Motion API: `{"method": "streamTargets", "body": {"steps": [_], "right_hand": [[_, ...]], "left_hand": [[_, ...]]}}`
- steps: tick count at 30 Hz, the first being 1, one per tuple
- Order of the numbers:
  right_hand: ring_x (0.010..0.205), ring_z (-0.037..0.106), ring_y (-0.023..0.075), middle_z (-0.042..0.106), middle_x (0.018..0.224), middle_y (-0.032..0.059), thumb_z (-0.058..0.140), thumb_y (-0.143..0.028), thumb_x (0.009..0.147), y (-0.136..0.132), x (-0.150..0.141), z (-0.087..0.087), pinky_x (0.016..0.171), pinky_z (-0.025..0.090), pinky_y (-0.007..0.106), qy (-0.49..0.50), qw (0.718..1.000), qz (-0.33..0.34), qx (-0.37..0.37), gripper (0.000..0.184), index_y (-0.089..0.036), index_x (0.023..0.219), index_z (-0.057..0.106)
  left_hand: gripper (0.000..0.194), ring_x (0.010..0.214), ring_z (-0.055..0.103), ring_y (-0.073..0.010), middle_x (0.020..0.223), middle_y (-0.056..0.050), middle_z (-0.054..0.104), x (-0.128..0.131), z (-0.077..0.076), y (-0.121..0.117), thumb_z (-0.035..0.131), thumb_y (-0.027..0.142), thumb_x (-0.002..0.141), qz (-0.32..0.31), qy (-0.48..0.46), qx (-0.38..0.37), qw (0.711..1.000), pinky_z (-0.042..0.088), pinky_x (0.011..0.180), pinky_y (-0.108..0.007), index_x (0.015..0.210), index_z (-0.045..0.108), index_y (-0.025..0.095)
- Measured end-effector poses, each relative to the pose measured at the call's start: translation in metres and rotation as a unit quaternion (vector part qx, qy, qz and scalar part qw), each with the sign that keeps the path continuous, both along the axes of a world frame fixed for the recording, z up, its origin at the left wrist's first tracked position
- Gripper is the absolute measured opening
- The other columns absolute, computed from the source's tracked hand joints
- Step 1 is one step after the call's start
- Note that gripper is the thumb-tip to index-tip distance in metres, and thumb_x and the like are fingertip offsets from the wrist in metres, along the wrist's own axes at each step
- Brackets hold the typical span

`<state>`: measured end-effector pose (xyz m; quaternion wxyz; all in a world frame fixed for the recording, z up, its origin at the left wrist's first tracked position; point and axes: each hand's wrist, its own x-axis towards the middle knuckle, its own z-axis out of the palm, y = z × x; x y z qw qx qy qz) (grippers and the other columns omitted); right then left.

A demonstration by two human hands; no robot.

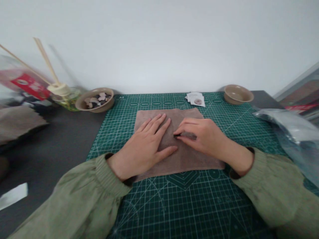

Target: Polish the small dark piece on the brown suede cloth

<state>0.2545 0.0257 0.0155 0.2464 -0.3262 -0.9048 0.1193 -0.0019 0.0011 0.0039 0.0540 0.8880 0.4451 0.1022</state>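
Observation:
A brownish-grey cloth [185, 159] lies flat on a green cutting mat [174, 205]. My left hand [147, 144] rests on the cloth's left half, palm down, fingers stretched out. My right hand [201, 136] sits on the cloth's middle, fingers drawn together in a pinch around a small dark object [177, 135] at the fingertips, too small to name. Both arms wear olive green sleeves.
A tan bowl [96, 99] of mixed small pieces stands back left beside a reed diffuser [63, 94]. An empty tan bowl [238, 94] is back right, small white packets [195, 99] near it. A clear plastic bag [289, 126] lies at right. A white slip [13, 196] lies at left.

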Motion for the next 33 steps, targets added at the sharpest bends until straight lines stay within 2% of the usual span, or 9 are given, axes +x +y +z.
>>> {"method": "streamTargets", "body": {"steps": [7, 13, 15, 18, 22, 26, 29, 33], "right_hand": [[0.103, 0.078, 0.0217, 0.083, 0.113, 0.003, 0.071, -0.019, 0.101, 0.001, -0.001, -0.003, 0.092, 0.057, 0.033, 0.008, 1.0, -0.001, -0.01, 0.011, -0.022, 0.11, 0.078], [0.099, 0.077, 0.0194, 0.08, 0.122, 0.0034, 0.065, -0.016, 0.104, -0.003, -0.002, -0.006, 0.084, 0.056, 0.031, -0.009, 1.0, 0.01, 0.018, 0.031, -0.027, 0.13, 0.078], [0.096, 0.078, 0.0189, 0.081, 0.118, 0.0023, 0.067, -0.016, 0.103, -0.003, -0.004, -0.007, 0.081, 0.056, 0.031, -0.005, 1.0, 0.014, 0.018, 0.026, -0.027, 0.122, 0.081], [0.102, 0.079, 0.019, 0.083, 0.117, 0.0012, 0.071, -0.018, 0.102, -0.003, -0.002, -0.008, 0.087, 0.058, 0.03, 0.023, 1.0, 0.017, 0.001, 0.018, -0.024, 0.113, 0.083], [0.1, 0.08, 0.018, 0.083, 0.119, 0.0005, 0.073, -0.023, 0.102, -0.001, 0.007, -0.005, 0.087, 0.058, 0.031, 0.013, 1.0, -0.007, 0.011, 0.016, -0.027, 0.111, 0.085], [0.102, 0.081, 0.0191, 0.086, 0.112, -0.0018, 0.076, -0.022, 0.101, 0.0, 0.012, -0.001, 0.09, 0.059, 0.031, 0.002, 1.0, -0.016, 0.003, 0.014, -0.026, 0.11, 0.085], [0.098, 0.083, 0.0191, 0.087, 0.106, -0.0046, 0.08, -0.021, 0.097, 0.0, 0.009, 0.0, 0.089, 0.058, 0.03, 0.005, 0.999, -0.037, -0.001, 0.012, -0.026, 0.107, 0.084], [0.098, 0.083, 0.0185, 0.087, 0.106, -0.0057, 0.082, -0.02, 0.095, -0.002, 0.004, -0.001, 0.088, 0.057, 0.03, 0.01, 0.999, -0.033, -0.006, 0.012, -0.026, 0.105, 0.083]], "left_hand": [[0.091, 0.17, 0.025, -0.0319, 0.183, -0.014, 0.026, 0.0, 0.0, 0.001, 0.051, 0.074, 0.105, 0.002, 0.007, -0.003, 1.0, 0.023, 0.14, -0.052, 0.173, 0.034, 0.014], [0.091, 0.17, 0.024, -0.0315, 0.183, -0.015, 0.026, 0.0, 0.0, 0.001, 0.05, 0.073, 0.106, 0.001, 0.009, 0.0, 1.0, 0.022, 0.14, -0.051, 0.172, 0.036, 0.013], [0.091, 0.17, 0.024, -0.0315, 0.183, -0.015, 0.026, 0.0, -0.001, 0.001, 0.051, 0.073, 0.106, 0.003, 0.01, 0.002, 1.0, 0.023, 0.14, -0.051, 0.173, 0.035, 0.014], [0.09, 0.17, 0.025, -0.0317, 0.183, -0.015, 0.026, 0.0, -0.001, 0.001, 0.05, 0.072, 0.106, 0.002, 0.009, 0.002, 1.0, 0.023, 0.139, -0.052, 0.173, 0.033, 0.015], [0.09, 0.17, 0.026, -0.0323, 0.182, -0.015, 0.028, 0.0, 0.0, 0.0, 0.051, 0.072, 0.106, 0.002, 0.007, 0.001, 1.0, 0.023, 0.139, -0.052, 0.173, 0.034, 0.015], [0.092, 0.17, 0.025, -0.0325, 0.183, -0.016, 0.026, 0.0, 0.001, -0.001, 0.052, 0.072, 0.106, 0.0, 0.013, 0.0, 1.0, 0.022, 0.139, -0.052, 0.174, 0.032, 0.014], [0.092, 0.171, 0.024, -0.0324, 0.183, -0.016, 0.025, 0.0, 0.001, 0.0, 0.052, 0.072, 0.106, -0.004, 0.01, 0.0, 1.0, 0.021, 0.14, -0.052, 0.174, 0.032, 0.013], [0.092, 0.171, 0.024, -0.032, 0.183, -0.015, 0.025, 0.0, 0.0, -0.001, 0.051, 0.073, 0.106, 0.003, 0.013, 0.001, 1.0, 0.022, 0.139, -0.052, 0.174, 0.032, 0.013]]}}
